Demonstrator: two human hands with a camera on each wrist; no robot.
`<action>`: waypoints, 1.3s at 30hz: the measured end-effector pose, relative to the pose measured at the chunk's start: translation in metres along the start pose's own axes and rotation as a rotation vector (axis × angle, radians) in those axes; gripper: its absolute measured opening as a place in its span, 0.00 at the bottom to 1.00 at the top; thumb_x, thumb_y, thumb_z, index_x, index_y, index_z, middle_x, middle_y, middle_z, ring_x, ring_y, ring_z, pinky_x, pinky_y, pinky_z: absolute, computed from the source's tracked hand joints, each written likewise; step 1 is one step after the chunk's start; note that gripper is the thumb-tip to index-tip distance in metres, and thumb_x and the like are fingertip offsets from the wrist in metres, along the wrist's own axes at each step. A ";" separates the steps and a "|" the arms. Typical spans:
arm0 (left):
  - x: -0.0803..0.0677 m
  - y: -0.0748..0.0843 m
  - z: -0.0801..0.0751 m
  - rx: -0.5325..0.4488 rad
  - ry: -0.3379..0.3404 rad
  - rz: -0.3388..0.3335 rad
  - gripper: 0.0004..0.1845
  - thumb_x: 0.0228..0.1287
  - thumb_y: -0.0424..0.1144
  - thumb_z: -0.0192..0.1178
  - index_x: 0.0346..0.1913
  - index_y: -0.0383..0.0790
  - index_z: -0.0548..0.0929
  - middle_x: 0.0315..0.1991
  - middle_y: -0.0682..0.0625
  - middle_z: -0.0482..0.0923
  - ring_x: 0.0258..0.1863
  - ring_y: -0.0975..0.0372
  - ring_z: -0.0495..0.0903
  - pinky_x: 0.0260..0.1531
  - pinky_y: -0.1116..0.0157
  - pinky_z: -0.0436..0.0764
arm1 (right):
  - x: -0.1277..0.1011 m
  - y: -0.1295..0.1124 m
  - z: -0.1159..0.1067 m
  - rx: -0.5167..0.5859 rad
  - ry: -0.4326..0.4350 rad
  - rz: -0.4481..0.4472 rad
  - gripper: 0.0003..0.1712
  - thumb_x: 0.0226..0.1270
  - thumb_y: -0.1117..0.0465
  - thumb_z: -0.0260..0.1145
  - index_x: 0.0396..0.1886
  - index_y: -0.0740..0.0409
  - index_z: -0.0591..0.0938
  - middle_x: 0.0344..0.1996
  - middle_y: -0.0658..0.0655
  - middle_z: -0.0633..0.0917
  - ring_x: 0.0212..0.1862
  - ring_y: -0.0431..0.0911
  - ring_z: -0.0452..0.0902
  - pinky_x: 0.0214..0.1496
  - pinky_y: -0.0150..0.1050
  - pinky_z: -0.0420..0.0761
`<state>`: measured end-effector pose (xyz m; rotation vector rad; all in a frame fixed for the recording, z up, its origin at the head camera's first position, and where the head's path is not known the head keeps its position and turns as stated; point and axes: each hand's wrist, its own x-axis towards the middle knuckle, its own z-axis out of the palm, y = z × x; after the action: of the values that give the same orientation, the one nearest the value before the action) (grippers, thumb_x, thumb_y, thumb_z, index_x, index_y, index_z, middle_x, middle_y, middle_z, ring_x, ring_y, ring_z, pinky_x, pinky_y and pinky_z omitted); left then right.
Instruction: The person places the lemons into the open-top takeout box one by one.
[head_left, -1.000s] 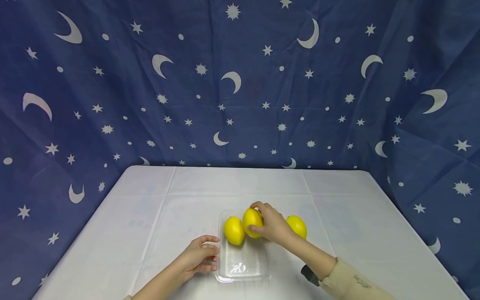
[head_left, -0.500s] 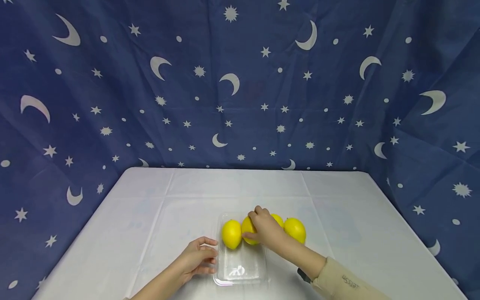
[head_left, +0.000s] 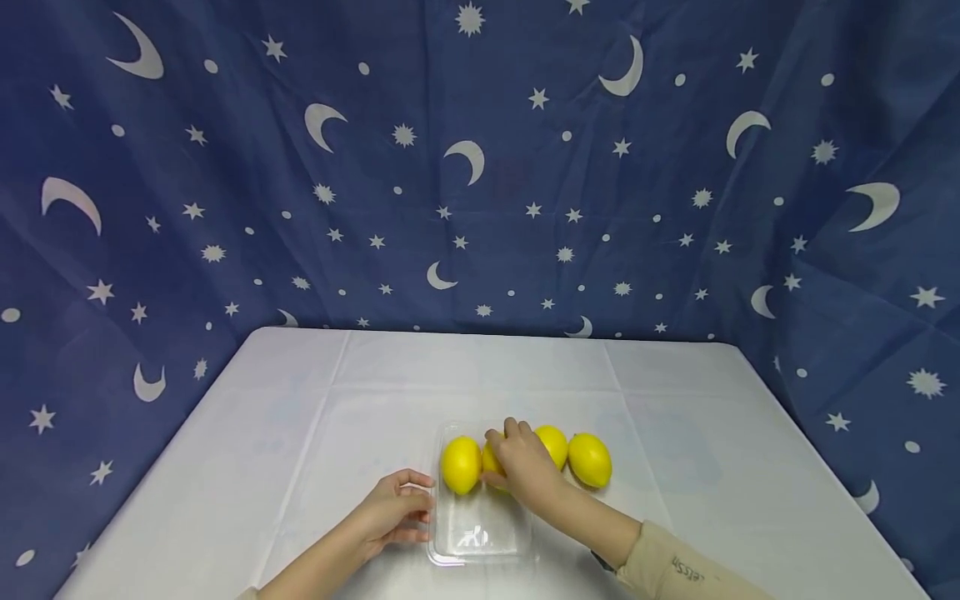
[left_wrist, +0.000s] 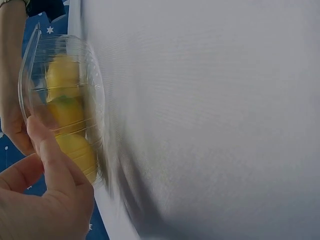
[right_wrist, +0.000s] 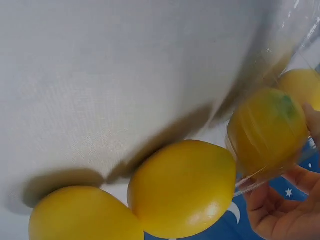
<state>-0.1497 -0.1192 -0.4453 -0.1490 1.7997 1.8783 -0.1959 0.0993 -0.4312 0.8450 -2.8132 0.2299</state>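
My left hand (head_left: 393, 510) is at the left side of a clear plastic container (head_left: 480, 533); in the left wrist view its thumb and fingers (left_wrist: 50, 150) pinch the rim. Inside, at the far end, a yellow lemon (head_left: 461, 465) lies by the left wall. Beside it, a second lemon (right_wrist: 267, 132) with a greenish tip is gripped by my right hand (head_left: 525, 467), which partly covers it in the head view. Two more lemons, one nearer (right_wrist: 182, 187) the container and one farther right (head_left: 590, 461), rest on the table outside it.
A white cloth covers the table (head_left: 360, 417). Behind it and at both sides hangs a dark blue curtain (head_left: 510, 167) with moons and stars. The container's near half shows only its clear floor.
The right hand has brought the second lemon down and slightly left into the container, beside the first. A lemon hidden behind the right hand now shows. The left hand stays at the container's edge.
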 end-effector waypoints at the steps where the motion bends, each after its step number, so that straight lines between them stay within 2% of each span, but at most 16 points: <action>1: 0.001 0.001 0.000 0.000 0.000 0.000 0.20 0.61 0.30 0.57 0.54 0.30 0.66 0.30 0.53 0.74 0.27 0.66 0.75 0.29 0.69 0.87 | 0.000 0.000 -0.001 -0.002 0.010 0.002 0.28 0.47 0.48 0.75 0.44 0.61 0.80 0.28 0.55 0.75 0.28 0.44 0.66 0.28 0.30 0.69; 4: 0.002 0.003 0.000 0.001 -0.005 -0.003 0.19 0.61 0.30 0.56 0.54 0.31 0.66 0.30 0.53 0.74 0.27 0.66 0.75 0.28 0.70 0.86 | 0.000 0.001 -0.004 0.008 0.008 0.018 0.27 0.49 0.48 0.74 0.43 0.60 0.80 0.29 0.55 0.76 0.29 0.44 0.66 0.29 0.31 0.70; 11: 0.002 -0.001 -0.001 0.000 -0.001 -0.015 0.19 0.61 0.31 0.57 0.54 0.33 0.67 0.31 0.52 0.73 0.28 0.65 0.75 0.28 0.69 0.86 | -0.002 0.004 -0.014 0.135 -0.052 0.099 0.28 0.51 0.49 0.73 0.47 0.62 0.80 0.37 0.57 0.80 0.35 0.47 0.72 0.37 0.37 0.80; 20: 0.000 -0.001 0.000 0.004 -0.002 -0.013 0.21 0.61 0.32 0.57 0.55 0.32 0.66 0.32 0.52 0.73 0.28 0.65 0.75 0.30 0.69 0.86 | -0.006 0.018 -0.031 0.203 0.087 0.134 0.22 0.51 0.55 0.74 0.42 0.64 0.81 0.35 0.60 0.83 0.35 0.49 0.79 0.34 0.37 0.85; 23: 0.000 0.000 0.000 0.006 0.001 -0.011 0.21 0.61 0.31 0.57 0.55 0.32 0.66 0.32 0.52 0.73 0.28 0.65 0.75 0.30 0.69 0.86 | -0.008 0.024 -0.035 0.230 0.098 0.179 0.21 0.52 0.56 0.74 0.43 0.63 0.81 0.36 0.60 0.83 0.36 0.51 0.80 0.36 0.41 0.86; 27: 0.000 0.003 0.001 0.012 0.006 -0.007 0.21 0.61 0.32 0.57 0.56 0.31 0.66 0.32 0.52 0.74 0.28 0.66 0.75 0.30 0.68 0.86 | -0.011 0.031 -0.036 0.229 0.097 0.241 0.21 0.52 0.57 0.74 0.44 0.62 0.81 0.37 0.60 0.83 0.35 0.49 0.79 0.37 0.41 0.85; 33: -0.001 0.003 0.001 0.011 0.006 -0.019 0.21 0.61 0.31 0.57 0.56 0.31 0.65 0.32 0.52 0.74 0.28 0.65 0.75 0.29 0.69 0.86 | -0.020 0.041 -0.038 0.265 0.085 0.287 0.20 0.54 0.59 0.72 0.45 0.64 0.81 0.39 0.62 0.83 0.40 0.52 0.80 0.44 0.45 0.85; 39: -0.001 0.003 0.002 0.009 0.015 -0.016 0.21 0.61 0.31 0.57 0.55 0.32 0.66 0.31 0.53 0.74 0.28 0.65 0.75 0.29 0.69 0.86 | -0.025 0.058 -0.045 0.265 0.065 0.330 0.19 0.56 0.60 0.70 0.47 0.64 0.80 0.40 0.63 0.82 0.39 0.54 0.81 0.41 0.46 0.85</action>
<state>-0.1499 -0.1179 -0.4423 -0.1740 1.8107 1.8627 -0.2013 0.1689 -0.3991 0.4007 -2.8850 0.6775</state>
